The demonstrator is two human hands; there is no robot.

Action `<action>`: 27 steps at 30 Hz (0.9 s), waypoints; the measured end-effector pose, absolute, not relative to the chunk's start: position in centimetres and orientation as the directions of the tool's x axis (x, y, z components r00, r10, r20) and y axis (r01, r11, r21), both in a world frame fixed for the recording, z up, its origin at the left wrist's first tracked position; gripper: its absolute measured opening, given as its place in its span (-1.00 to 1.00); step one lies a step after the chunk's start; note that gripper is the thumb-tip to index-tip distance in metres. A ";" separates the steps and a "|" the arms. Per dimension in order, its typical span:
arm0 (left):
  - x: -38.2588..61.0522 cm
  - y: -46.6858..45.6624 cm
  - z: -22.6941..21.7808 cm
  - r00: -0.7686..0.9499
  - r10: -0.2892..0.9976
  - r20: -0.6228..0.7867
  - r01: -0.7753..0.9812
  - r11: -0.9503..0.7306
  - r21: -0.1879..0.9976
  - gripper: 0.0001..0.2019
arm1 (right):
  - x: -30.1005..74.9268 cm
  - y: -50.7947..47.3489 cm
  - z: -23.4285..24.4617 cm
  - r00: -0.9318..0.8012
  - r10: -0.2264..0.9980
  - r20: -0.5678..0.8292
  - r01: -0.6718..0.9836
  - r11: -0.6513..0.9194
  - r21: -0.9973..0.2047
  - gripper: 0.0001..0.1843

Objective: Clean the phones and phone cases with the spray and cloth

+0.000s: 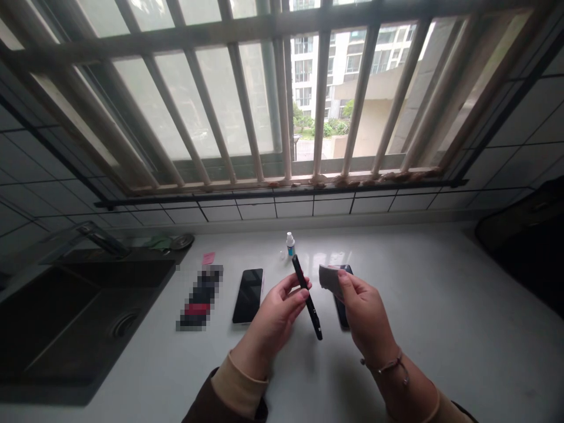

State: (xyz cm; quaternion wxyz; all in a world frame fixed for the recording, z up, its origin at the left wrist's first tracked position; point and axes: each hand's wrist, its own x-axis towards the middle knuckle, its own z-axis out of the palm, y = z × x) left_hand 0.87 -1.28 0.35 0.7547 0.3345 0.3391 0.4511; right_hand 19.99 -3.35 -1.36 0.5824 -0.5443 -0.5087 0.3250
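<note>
My left hand [275, 314] grips a black phone [307, 296] by its edge, holding it on its side above the white counter [440, 305]. My right hand [363, 317] pinches a small grey cloth [329, 276] just right of that phone. Under my right hand lies another dark phone [340, 308], partly hidden. A third phone [249, 295] with a pale rim rests flat on the counter to the left. A small white dropper bottle [290, 243] with a blue label stands behind the phones.
A dark sink [79, 317] with a faucet [103, 238] fills the left side. A blurred-out object [200, 298] and a pink slip [208, 258] lie beside the sink. A dark object [529, 247] sits at the far right. A barred window [282, 88] rises behind the counter.
</note>
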 end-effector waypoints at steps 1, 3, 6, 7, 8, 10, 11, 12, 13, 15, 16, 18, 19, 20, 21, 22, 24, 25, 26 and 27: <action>1.1 -1.5 0.2 0.373 0.907 -0.195 -0.418 0.352 0.838 -0.46 | 19.9 -3.3 -1.4 0.279 0.930 0.239 0.165 0.199 -0.966 -0.41; 1.7 -1.9 -0.2 0.413 0.896 -0.163 -0.350 0.321 0.880 -0.36 | 19.6 -3.6 -1.2 0.273 0.936 0.224 0.151 0.188 -0.970 -0.45; 2.4 -2.2 -0.5 0.458 0.881 -0.119 -0.285 0.272 0.919 -0.31 | 18.7 -4.2 -0.7 0.213 0.959 0.185 0.116 0.163 -0.980 -0.47; 2.6 -2.2 -0.5 0.458 0.882 -0.107 -0.276 0.255 0.927 -0.31 | 18.5 -4.5 -0.6 0.181 0.967 0.179 0.092 0.165 -0.982 -0.47; 2.7 -2.3 -0.5 0.452 0.887 -0.097 -0.274 0.241 0.931 -0.32 | 18.2 -4.7 -0.5 0.153 0.972 0.181 0.066 0.173 -0.983 -0.47; 2.7 -2.3 -0.4 0.430 0.899 -0.087 -0.283 0.226 0.932 -0.33 | 17.8 -5.1 -0.5 0.116 0.972 0.202 0.027 0.200 -0.979 -0.49; 2.7 -2.3 -0.3 0.423 0.902 -0.090 -0.288 0.228 0.930 -0.32 | 17.8 -5.2 -0.5 0.112 0.970 0.216 0.019 0.216 -0.976 -0.50; 2.7 -2.3 -0.3 0.418 0.903 -0.095 -0.293 0.233 0.927 -0.31 | 17.7 -5.2 -0.6 0.114 0.966 0.232 0.021 0.232 -0.973 -0.52; 2.7 -2.3 -0.2 0.417 0.904 -0.098 -0.298 0.237 0.925 -0.31 | 17.8 -5.2 -0.6 0.114 0.961 0.251 0.031 0.249 -0.968 -0.53; 2.7 -2.4 0.0 0.419 0.903 -0.095 -0.309 0.241 0.920 -0.30 | 17.9 -5.1 -0.7 0.089 0.951 0.296 0.071 0.290 -0.954 -0.55; 2.7 -2.5 0.0 0.417 0.905 -0.088 -0.316 0.235 0.919 -0.30 | 18.1 -5.0 -0.8 0.064 0.943 0.326 0.100 0.319 -0.943 -0.55; 2.6 -2.5 0.1 0.406 0.911 -0.070 -0.332 0.218 0.918 -0.32 | 18.4 -4.8 -0.7 0.002 0.923 0.386 0.165 0.380 -0.910 -0.56; 2.6 -2.4 0.1 0.400 0.914 -0.066 -0.341 0.215 0.915 -0.32 | 18.5 -4.7 -0.7 -0.026 0.912 0.409 0.194 0.406 -0.893 -0.57; 2.4 -2.4 0.0 0.396 0.916 -0.065 -0.353 0.217 0.910 -0.33 | 18.7 -4.6 -0.6 -0.052 0.901 0.431 0.223 0.431 -0.875 -0.58; 2.2 -2.3 0.0 0.392 0.918 -0.065 -0.368 0.221 0.903 -0.34 | 18.8 -4.5 -0.5 -0.079 0.888 0.454 0.250 0.458 -0.853 -0.58; 2.0 -2.2 -0.1 0.386 0.920 -0.063 -0.387 0.224 0.895 -0.34 | 18.9 -4.4 -0.4 -0.108 0.869 0.482 0.277 0.492 -0.826 -0.58; 1.6 -1.9 -0.2 0.366 0.929 -0.051 -0.426 0.216 0.878 -0.34 | 19.1 -4.3 -0.2 -0.167 0.821 0.546 0.328 0.569 -0.754 -0.58; 1.4 -1.8 -0.2 0.353 0.935 -0.040 -0.444 0.205 0.872 -0.33 | 19.1 -4.2 -0.1 -0.191 0.797 0.573 0.352 0.600 -0.718 -0.57; 1.2 -1.7 -0.3 0.341 0.940 -0.029 -0.457 0.192 0.868 -0.34 | 19.2 -4.2 0.0 -0.210 0.779 0.590 0.373 0.622 -0.688 -0.57; 1.1 -1.6 -0.3 0.328 0.945 -0.017 -0.467 0.178 0.866 -0.34 | 19.2 -4.2 0.0 -0.222 0.771 0.597 0.394 0.631 -0.668 -0.57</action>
